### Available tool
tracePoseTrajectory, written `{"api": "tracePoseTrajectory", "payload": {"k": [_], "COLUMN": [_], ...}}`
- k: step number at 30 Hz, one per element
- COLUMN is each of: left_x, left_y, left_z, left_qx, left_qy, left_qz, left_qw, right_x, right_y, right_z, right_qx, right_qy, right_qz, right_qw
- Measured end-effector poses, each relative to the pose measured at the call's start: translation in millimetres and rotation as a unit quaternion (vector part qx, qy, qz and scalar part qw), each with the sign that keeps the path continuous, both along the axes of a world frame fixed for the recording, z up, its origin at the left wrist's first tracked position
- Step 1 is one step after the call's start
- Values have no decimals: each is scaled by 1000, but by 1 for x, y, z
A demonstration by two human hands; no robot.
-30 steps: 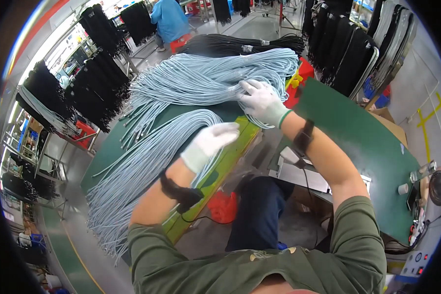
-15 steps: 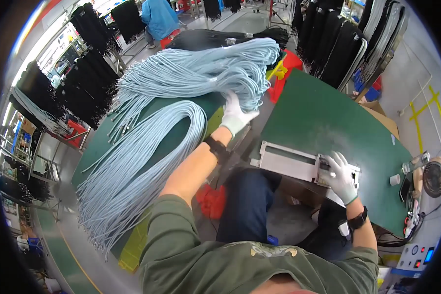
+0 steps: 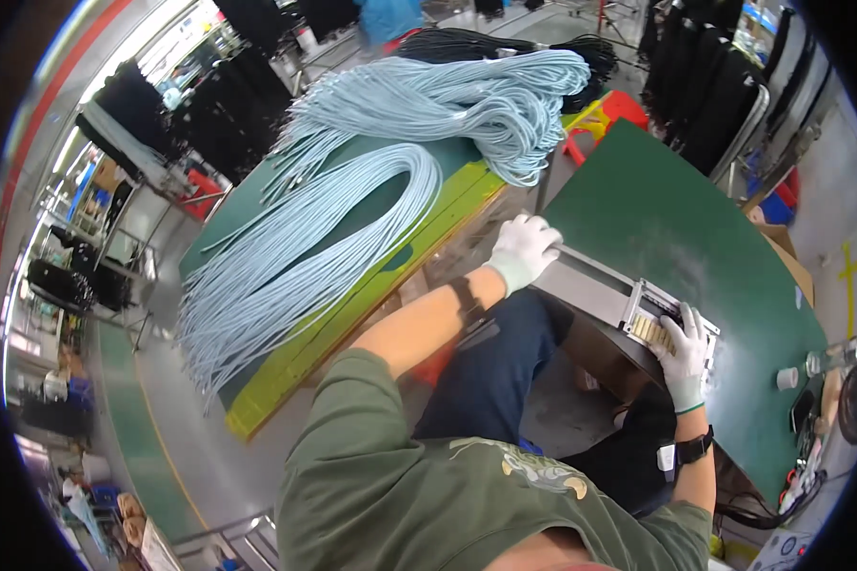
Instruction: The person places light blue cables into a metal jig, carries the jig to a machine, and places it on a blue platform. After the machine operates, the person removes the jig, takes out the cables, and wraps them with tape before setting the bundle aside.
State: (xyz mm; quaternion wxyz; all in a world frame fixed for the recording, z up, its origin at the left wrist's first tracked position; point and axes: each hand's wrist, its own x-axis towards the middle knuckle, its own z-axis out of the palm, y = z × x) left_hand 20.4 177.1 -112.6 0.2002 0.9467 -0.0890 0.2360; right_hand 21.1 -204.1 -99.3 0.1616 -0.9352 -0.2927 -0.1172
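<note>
A long grey metal fixture (image 3: 586,288) lies along the near edge of the green table. My left hand (image 3: 526,252), in a white glove, has its fingers bent over the fixture's left end, which it covers. At the other end my gloved right hand (image 3: 684,357) grips the fixture's frame with thumb and fingers. Beside its thumb, a row of brass-coloured pieces (image 3: 649,330) shows inside the frame. To the left, a looped bundle of light-blue cables (image 3: 305,252) lies on another green surface, and a larger pile of such cables (image 3: 428,100) is behind it.
The table holding the cables has a yellow-green edge (image 3: 352,319); a gap separates it from the green worktable (image 3: 609,205). Black cables (image 3: 467,43) lie at the back. A small white cup (image 3: 787,379) stands at the right. Racks of black cables (image 3: 695,90) hang behind.
My left hand has left the light-blue cable pile and come right and nearer, onto the fixture's left end. My right hand stays at the fixture, where the brass-coloured row now shows. The view has shifted.
</note>
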Motion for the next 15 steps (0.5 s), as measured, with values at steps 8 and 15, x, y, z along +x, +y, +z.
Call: {"api": "tracePoseTrajectory", "payload": {"k": [8,15], "left_x": [-56,-106], "left_y": [-16,43], "left_z": [22,63], "left_qx": [49,-108], "left_qy": [213,162], "left_qz": [-21,51], "left_qw": [976,980], "right_x": [42,78], "right_y": [-5,-7], "right_z": [1,-24], "right_qx": [23,115], "right_qy": [-21,56], "right_qz": [14,101], "right_qw": [999,987]}}
